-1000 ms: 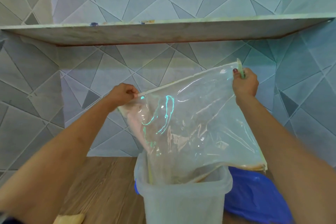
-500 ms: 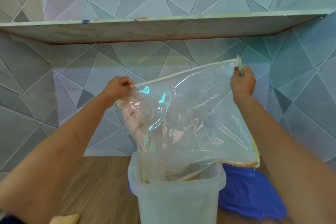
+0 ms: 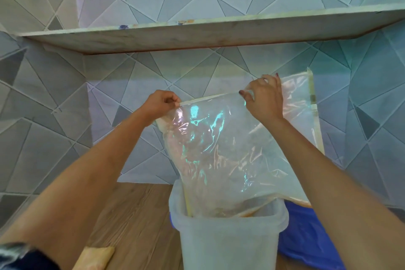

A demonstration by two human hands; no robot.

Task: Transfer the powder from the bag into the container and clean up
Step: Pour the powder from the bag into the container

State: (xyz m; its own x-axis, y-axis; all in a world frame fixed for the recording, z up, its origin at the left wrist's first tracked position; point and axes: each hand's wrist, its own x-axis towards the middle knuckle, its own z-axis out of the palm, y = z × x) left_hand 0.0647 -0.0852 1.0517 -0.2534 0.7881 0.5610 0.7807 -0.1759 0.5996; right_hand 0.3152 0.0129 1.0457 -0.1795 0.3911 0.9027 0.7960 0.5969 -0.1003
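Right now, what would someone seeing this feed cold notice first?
The big clear, iridescent bag fills mid-frame, held up with its lower end tucked into the translucent white container at bottom centre. The left hand pinches the bag's top left corner, and the right hand grips the top edge further right. Behind the container, on the right, lies blue plastic.

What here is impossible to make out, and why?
Head view:
Powder level in the container: hidden by its frosted wall and the bag tucked into it.
Blue thing behind the container: partly covered by it and the right forearm.
Pale yellow thing: cut off by the bottom edge.
Top of the shelf: seen from below only.
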